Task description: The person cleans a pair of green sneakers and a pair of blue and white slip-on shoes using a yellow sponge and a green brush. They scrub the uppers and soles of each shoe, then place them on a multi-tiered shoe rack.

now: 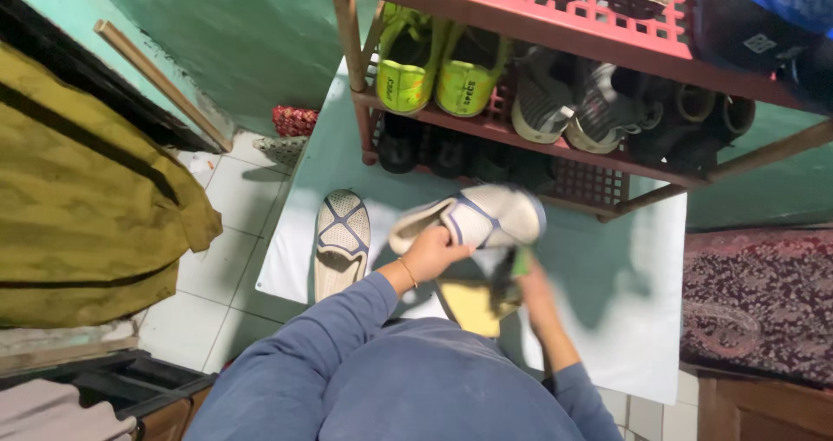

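Blue sleeves [347, 363] nearest the lens; two hands working on a pale shoe [473, 220] above a white mat [625, 319].
Left hand [429, 254] closed around the shoe's middle, holding it off the mat; right hand [529, 289] blurred, seemingly closed on a dark-and-green cloth [512, 272]; its mate [341, 237] lies alongside; shoe rack [521, 24] behind; shoe likely light and soft, best held at midfoot.

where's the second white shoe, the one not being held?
In the head view, the second white shoe lies sole-up on the white sheet, left of the left hand, in front of the shoe rack.
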